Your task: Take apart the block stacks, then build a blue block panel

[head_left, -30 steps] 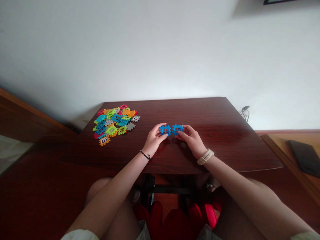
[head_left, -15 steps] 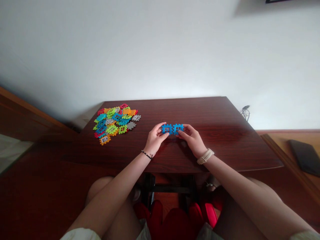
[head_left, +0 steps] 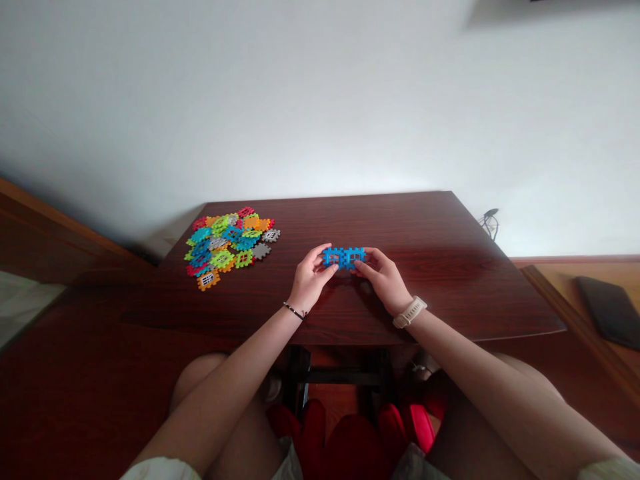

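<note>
A: In the head view, what has moved?
B: The left blue piece (head_left: 333, 253). A second ago there was a gap between it and the right blue piece (head_left: 355, 251); now it has come across and their toothed edges meet.
A: Are they locked together?
B: I can't tell; the seam is too small to read.
A: And the hands?
B: They are apart from each other, one at each outer end of the blue pair. The left hand (head_left: 311, 275) pinches its piece with the thumb on the near side and fingers curled round behind, so the gap between them is only about as thick as the piece.
A: The right hand (head_left: 385, 277)?
B: Much the same grip, with the thumb on the near edge of the right blue piece and fingers at its outer side.
A: Where is the pair?
B: In front of the person, over the middle of the tabletop (head_left: 400, 233). Whether it touches the wood, I can't tell.
A: Anything else there?
B: A pile of coloured pieces (head_left: 223, 258) on the left part of the tabletop, well apart from the hands. A grey piece (head_left: 261, 251) lies at its right edge, an orange piece (head_left: 208, 280) at its near end.
</note>
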`<action>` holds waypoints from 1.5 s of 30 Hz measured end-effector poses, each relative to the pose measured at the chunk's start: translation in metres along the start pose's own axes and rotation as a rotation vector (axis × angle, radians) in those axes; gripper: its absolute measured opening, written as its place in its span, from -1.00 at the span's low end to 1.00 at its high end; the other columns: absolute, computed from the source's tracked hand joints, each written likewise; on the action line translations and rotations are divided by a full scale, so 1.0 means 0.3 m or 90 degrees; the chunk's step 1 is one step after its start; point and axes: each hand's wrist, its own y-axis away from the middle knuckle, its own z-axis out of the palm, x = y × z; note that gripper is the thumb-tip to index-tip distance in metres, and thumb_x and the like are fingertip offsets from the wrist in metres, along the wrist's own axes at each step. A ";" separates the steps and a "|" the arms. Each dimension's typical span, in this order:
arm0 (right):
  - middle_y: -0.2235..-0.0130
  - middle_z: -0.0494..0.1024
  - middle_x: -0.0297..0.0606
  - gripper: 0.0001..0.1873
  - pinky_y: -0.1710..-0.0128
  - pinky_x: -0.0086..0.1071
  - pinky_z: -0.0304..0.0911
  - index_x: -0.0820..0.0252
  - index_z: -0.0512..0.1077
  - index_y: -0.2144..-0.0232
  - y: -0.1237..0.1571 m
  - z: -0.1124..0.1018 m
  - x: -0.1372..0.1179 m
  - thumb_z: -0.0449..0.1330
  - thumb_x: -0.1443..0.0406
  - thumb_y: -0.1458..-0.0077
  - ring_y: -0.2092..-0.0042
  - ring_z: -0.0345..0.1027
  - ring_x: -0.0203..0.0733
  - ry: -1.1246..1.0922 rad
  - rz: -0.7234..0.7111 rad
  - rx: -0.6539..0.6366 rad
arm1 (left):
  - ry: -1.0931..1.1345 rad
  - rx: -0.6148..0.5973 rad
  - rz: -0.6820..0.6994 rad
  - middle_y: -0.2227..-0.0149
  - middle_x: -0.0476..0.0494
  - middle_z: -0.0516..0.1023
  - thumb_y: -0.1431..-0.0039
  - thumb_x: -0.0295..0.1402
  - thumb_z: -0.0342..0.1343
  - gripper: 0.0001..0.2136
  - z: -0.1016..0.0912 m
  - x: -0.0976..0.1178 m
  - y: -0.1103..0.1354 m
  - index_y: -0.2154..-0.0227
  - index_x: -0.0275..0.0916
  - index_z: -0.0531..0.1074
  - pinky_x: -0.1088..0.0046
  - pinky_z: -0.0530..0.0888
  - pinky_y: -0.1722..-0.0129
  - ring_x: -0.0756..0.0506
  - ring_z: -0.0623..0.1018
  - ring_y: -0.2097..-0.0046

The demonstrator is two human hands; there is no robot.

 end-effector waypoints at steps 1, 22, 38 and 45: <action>0.08 0.68 -0.22 -0.51 0.01 -0.10 0.56 0.02 0.51 0.04 0.000 0.000 0.000 0.45 -0.07 -0.11 0.13 0.62 -0.04 -0.001 0.000 0.000 | 0.007 0.004 -0.002 -0.05 -0.25 0.71 -0.25 -0.32 0.35 -0.44 0.001 0.000 0.000 -0.29 -0.18 0.43 0.08 0.60 -0.21 -0.25 0.70 -0.11; 0.12 0.68 -0.22 -0.57 0.00 -0.05 0.56 0.02 0.52 0.07 0.002 0.000 0.001 0.43 -0.05 -0.14 0.14 0.62 -0.01 0.023 -0.015 -0.002 | 0.028 -0.005 -0.040 -0.05 -0.23 0.68 -0.17 -0.29 0.40 -0.57 0.004 0.004 -0.003 -0.08 -0.20 0.52 0.15 0.65 -0.12 -0.21 0.69 -0.05; 0.10 0.67 -0.20 -0.56 0.03 -0.10 0.58 0.05 0.52 0.06 -0.001 0.000 -0.002 0.43 -0.03 -0.14 0.13 0.61 -0.01 0.025 -0.018 0.000 | 0.061 0.033 -0.065 0.04 -0.19 0.68 -0.12 -0.28 0.42 -0.54 0.006 0.004 -0.007 -0.06 -0.22 0.51 0.29 0.69 0.08 -0.16 0.68 0.06; 0.09 0.67 -0.19 -0.57 0.02 -0.06 0.57 0.04 0.52 0.06 -0.003 -0.001 0.003 0.43 -0.02 -0.15 0.14 0.63 0.02 0.018 -0.015 -0.002 | 0.060 0.038 -0.039 0.03 -0.21 0.66 -0.13 -0.33 0.42 -0.46 0.011 -0.001 -0.003 -0.17 -0.19 0.44 0.24 0.69 0.02 -0.18 0.68 0.02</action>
